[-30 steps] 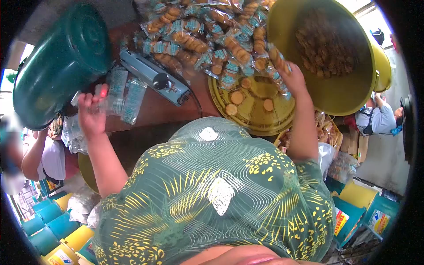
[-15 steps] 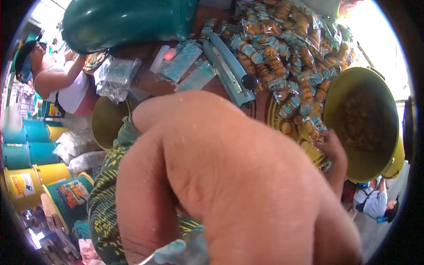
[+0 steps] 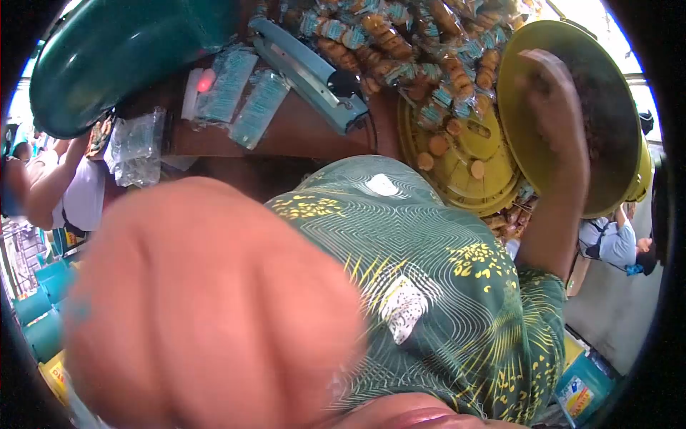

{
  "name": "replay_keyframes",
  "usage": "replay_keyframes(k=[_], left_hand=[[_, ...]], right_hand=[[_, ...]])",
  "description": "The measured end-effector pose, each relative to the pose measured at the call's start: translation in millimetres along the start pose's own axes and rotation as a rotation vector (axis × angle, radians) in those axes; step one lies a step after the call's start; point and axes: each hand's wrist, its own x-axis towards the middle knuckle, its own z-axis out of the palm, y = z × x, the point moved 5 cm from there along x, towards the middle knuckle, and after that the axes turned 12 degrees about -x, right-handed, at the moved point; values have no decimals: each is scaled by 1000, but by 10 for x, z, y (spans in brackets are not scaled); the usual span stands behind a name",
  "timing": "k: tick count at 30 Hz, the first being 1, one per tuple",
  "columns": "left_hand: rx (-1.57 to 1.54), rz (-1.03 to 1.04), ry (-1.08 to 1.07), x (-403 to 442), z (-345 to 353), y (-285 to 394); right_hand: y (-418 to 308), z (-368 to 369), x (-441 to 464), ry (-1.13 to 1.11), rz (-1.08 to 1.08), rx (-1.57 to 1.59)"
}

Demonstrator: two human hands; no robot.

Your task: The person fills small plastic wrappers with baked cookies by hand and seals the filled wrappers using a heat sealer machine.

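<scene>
Very close to the camera at lower left is my left hand (image 3: pixel 207 307), knuckles up and fingers curled closed. A strip of translucent plastic bag (image 3: pixel 77 404) shows at its lower edge; the fingertips are hidden. My right hand (image 3: pixel 554 93) is over the mouth of a large tilted yellow bucket (image 3: pixel 514 64), its fingers smeared by motion. Brown contents inside the bucket are hard to make out. Below and left of that hand lies a yellow lid (image 3: pixel 457 187) bearing several loose round biscuits (image 3: pixel 438 146). Clear packs of biscuits (image 3: pixel 386 34) are heaped behind it.
A blue heat sealer (image 3: pixel 304 68) rests on the brown table (image 3: pixel 207 139), beside stacks of printed plastic bags (image 3: pixel 227 82). A big green tub (image 3: pixel 136 57) and a clear plastic bundle (image 3: pixel 136 150) are at left. People (image 3: pixel 614 243) are at both sides.
My left hand has moved left, uncovering the green patterned clothing. My right hand has gone from beside the yellow lid up to the bucket's mouth. The whole view has shifted.
</scene>
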Motion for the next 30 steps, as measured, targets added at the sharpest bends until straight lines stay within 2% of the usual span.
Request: replay_keyframes(k=[1,3,5,7,8,9,11,14,16,20,21,27,30], left_hand=[[-33,1,-7,-15,-51,-1],[-41,-5,41,-213,-154,82],[77,-29,108,-534,-337,105],[162,158,506,-911,-494,-23],[241,181,731,-1094,-588,-68],[321,199,954,-1291,-691,-85],[270,185,1101,-1671,-931,-160],[210,150,1193,-1721,-1054,-332],[235,103,1187,-1631,-1138,-415],[343,23,1155,-1357,-1176,-454],[305,29,1144,-1353,-1200,-465],[5,148,1130,-1530,-1334,-449],[-80,204,1120,-1514,-1299,-455]], right_hand=[[3,257,-165,-74,1,143],[75,800,-460,-448,178,170],[-160,962,-641,-578,277,298],[-439,826,-657,-434,168,491],[-571,730,-658,-359,115,587],[-786,499,-618,-307,-27,701],[-1146,-48,-543,-210,-285,916],[-1575,-389,-540,-143,-567,1552],[-1586,-556,-582,-112,-688,1574],[-1512,-664,-629,-97,-665,1632],[-1510,-655,-609,-77,-619,1614],[-1067,-242,-878,135,65,1374],[-847,62,-1005,168,198,1469]])
